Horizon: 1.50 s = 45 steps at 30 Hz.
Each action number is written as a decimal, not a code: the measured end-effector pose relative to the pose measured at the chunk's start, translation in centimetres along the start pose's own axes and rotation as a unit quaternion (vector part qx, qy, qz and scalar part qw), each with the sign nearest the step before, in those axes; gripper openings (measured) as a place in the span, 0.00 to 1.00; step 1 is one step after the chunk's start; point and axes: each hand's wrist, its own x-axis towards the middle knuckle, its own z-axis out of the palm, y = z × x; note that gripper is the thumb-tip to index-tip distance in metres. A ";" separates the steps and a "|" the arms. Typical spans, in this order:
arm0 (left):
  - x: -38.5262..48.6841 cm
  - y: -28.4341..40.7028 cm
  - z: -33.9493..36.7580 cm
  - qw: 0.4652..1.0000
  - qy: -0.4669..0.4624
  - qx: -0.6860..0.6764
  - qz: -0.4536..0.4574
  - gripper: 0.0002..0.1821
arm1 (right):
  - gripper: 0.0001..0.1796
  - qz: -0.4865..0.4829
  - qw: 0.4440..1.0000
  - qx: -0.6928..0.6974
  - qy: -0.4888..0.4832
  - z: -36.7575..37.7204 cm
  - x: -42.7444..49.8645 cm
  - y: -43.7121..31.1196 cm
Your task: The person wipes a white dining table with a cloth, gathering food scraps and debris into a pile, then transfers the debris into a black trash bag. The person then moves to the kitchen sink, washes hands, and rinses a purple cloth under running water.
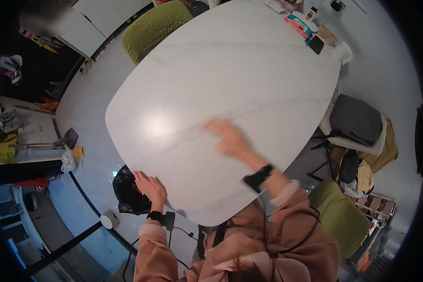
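A white, grey-veined tabletop [211, 81] fills the middle of the view. My right hand [229, 139] is over its near half, blurred by motion, thumb apart from the fingers and nothing visible in it. Whether it touches the surface I cannot tell. My left hand [151, 188] is at the table's left edge, fingers stretched out and holding nothing. Just below and beside that edge is a black plastic bag [127, 194], its mouth partly hidden by the left hand. A few tiny dark specks [179, 164] lie on the tabletop between the hands.
Along the far right edge stand a red-and-teal package [298, 25], a dark phone-like object [316, 44] and a white cylindrical container [343, 53]. Green chairs [155, 28] flank the table, and a grey cushion [356, 118] rests on another chair. Cables run from both wrist straps.
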 end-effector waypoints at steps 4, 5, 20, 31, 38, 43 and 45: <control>-0.2 -0.2 0.1 1.000 0.006 0.004 -0.002 0.32 | 0.38 0.108 0.974 -0.159 0.121 -10.1 -4.8 5.7; -0.2 -0.2 0.2 1.000 0.002 0.002 -0.012 0.32 | 0.38 0.122 0.969 -0.175 0.125 -10.3 -5.4 6.5; -0.1 -1.4 1.6 0.998 0.049 0.042 0.012 0.30 | 0.25 -0.013 0.989 -0.138 -0.044 8.4 -9.9 -7.5; 2.1 8.3 1.0 0.990 0.094 -0.055 0.093 0.36 | 0.32 0.108 0.969 -0.222 0.008 -9.7 -6.4 7.7; 0.1 27.1 6.2 0.968 -0.038 -0.125 0.215 0.36 | 0.35 0.225 0.932 -0.279 0.062 -23.4 -5.4 19.0; -0.1 32.2 9.4 0.968 -0.073 -0.116 0.213 0.36 | 0.35 0.174 0.942 -0.260 0.121 -33.5 -5.1 26.5; -0.1 32.9 10.3 0.968 -0.082 -0.102 0.213 0.36 | 0.35 0.152 0.938 -0.274 0.148 -37.3 -6.8 29.0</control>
